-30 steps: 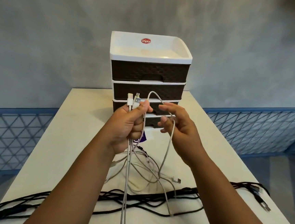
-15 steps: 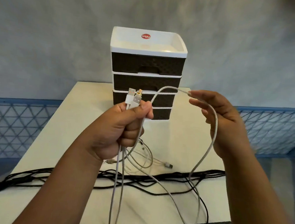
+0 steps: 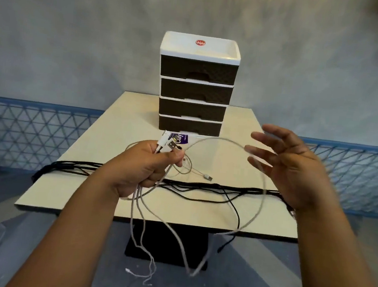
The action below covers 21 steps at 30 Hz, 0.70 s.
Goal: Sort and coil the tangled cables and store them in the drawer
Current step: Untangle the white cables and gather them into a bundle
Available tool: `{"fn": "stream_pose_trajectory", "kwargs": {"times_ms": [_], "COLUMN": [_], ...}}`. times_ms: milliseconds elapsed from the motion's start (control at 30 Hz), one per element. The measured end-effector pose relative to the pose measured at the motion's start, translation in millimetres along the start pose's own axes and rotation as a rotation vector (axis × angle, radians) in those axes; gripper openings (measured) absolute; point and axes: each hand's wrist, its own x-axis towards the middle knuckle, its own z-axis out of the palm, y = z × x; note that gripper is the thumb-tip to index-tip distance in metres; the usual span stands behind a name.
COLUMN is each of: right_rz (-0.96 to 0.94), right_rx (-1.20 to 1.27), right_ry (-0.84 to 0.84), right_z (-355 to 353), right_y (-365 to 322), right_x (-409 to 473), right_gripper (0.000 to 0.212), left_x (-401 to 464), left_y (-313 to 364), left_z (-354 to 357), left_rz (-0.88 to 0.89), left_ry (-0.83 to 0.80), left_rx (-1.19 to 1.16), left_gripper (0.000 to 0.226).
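My left hand (image 3: 145, 167) grips a bundle of white cables (image 3: 145, 210) near their USB plugs (image 3: 168, 145), which stick up above the thumb. The cables hang below the table edge in long loops. One white loop (image 3: 218, 141) arcs right toward my right hand (image 3: 282, 165), whose fingers are spread and blurred; the cable runs across the fingertips without a firm grip. Black cables (image 3: 191, 186) lie in a long tangle across the table. The drawer unit (image 3: 196, 86), white-topped with several dark drawers, stands at the table's far side, all drawers closed.
The cream table (image 3: 101, 193) stands on a black pedestal base (image 3: 168, 242). A purple-and-white packet (image 3: 182, 139) lies in front of the bottom drawer. A loose white plug end (image 3: 208, 177) rests on the table. Blue mesh fencing (image 3: 24, 129) runs behind on both sides.
My right hand opened from its pinch on the white loop and dropped lower. My left hand sank with the bundle. The view pulled back, showing the table's front edge and pedestal.
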Motion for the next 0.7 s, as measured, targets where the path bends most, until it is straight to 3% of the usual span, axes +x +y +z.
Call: {"fn": "stream_pose_trajectory", "kwargs": {"times_ms": [100,200,267,367,433,533,700], "right_rz": [-0.011,-0.027,-0.032,-0.212,-0.279,-0.166,0.164], "right_rx": [-0.211,-0.514,-0.717,-0.932,-0.933,-0.834,-1.145], "right_ry": [0.028,-0.209,-0.337,-0.309,-0.29,-0.273,-0.328], "right_z": [2,28,42,55,56,51,34], "right_y": [0,1,11,25,28,32,64], "right_x": [-18,-39,-48,-56,-63,-75,-83], "right_gripper": [0.043,0.021,0.023,0.019,0.023,0.03,0.036], "left_x": [-20,-30,-35,-42,-46,-49,-50], "left_y": [0,4,6,8,7,8,18], "left_z": [11,27,38,47,49,50,52], "left_rz": [-0.012,-0.014,-0.013,-0.013,-0.012,0.012,0.115], "left_ry": [-0.024,-0.047,-0.058,-0.076,-0.048,0.054,0.072], "left_rx": [0.086,0.151,0.151,0.135,0.122,0.088,-0.105], "left_gripper": [0.029,0.029,0.025,0.029,0.035,0.038,0.034]}}
